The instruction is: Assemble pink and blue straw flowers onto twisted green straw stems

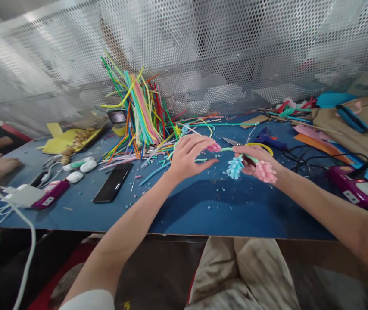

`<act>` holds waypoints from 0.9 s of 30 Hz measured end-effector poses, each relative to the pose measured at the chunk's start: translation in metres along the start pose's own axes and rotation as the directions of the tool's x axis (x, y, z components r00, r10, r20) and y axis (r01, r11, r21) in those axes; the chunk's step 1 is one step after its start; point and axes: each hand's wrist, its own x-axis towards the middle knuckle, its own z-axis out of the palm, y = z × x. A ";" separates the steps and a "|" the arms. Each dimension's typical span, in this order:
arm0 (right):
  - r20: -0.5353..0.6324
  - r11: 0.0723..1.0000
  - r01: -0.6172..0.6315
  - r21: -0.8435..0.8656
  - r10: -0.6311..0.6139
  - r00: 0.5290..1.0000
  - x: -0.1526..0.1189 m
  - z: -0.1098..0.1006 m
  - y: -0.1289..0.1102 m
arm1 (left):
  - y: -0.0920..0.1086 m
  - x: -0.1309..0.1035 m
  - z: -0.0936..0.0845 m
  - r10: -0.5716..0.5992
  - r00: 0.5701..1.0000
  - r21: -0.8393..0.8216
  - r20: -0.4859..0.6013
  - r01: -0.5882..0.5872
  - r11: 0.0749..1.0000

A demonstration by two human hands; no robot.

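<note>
"What are we holding, taking our bearings from the upright bundle of coloured pipe cleaners (145,114)?"

"In front of the bundle and to its right, our right hand (251,157) is closed around a pale green stem (226,149). A blue fluffy flower (235,167) and a light pink flower (266,172) show at that hand too."

"And our left hand (192,157)?"

"Nearer the bundle, apart from the right, its thumb parted from the fingers. A deeper pink tuft (214,147) sits at the fingertips; we can't tell whether they grip it."

"We see a metal blade (231,141) as well."

"Beside our right hand, on its bundle side; whether we hold it, we can't tell."

"What else is on the blue surface (184,217)?"

"A black phone (112,183) in front of the bundle and to its left, and a purple power strip (358,187) well to the bundle's right."
</note>
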 end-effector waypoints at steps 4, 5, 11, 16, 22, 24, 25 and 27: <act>0.006 0.997 0.047 -0.063 -0.047 0.999 -0.001 0.006 0.006 | 0.004 0.000 0.006 0.059 0.996 0.016 0.073 -0.060 0.998; 0.012 0.995 0.055 -0.080 -0.054 0.998 -0.002 0.007 0.007 | 0.004 0.000 0.007 0.071 0.995 0.020 0.075 -0.073 0.997; 0.041 0.992 0.072 -0.103 -0.068 0.997 -0.002 0.009 0.009 | 0.002 0.001 0.006 0.131 0.985 0.047 0.110 -0.137 0.989; 0.048 0.994 0.076 -0.081 -0.072 0.996 -0.001 0.008 0.011 | 0.002 0.002 0.006 0.132 0.983 0.028 0.127 -0.137 0.990; 0.043 0.979 0.143 -0.146 -0.138 0.990 0.003 0.004 0.016 | 0.001 0.001 0.009 0.114 0.981 0.047 0.157 -0.123 0.991; 0.043 0.935 0.233 -0.267 -0.230 0.972 0.004 0.001 0.017 | 0.003 0.001 0.010 0.102 0.981 0.089 0.167 -0.119 0.989; 0.051 0.894 0.281 -0.349 -0.281 0.958 0.005 0.000 0.017 | 0.005 0.001 0.011 0.091 0.981 0.107 0.172 -0.110 0.988; 0.074 0.791 0.348 -0.504 -0.361 0.929 0.004 -0.002 0.016 | 0.009 0.001 0.012 0.062 0.982 0.133 0.176 -0.086 0.987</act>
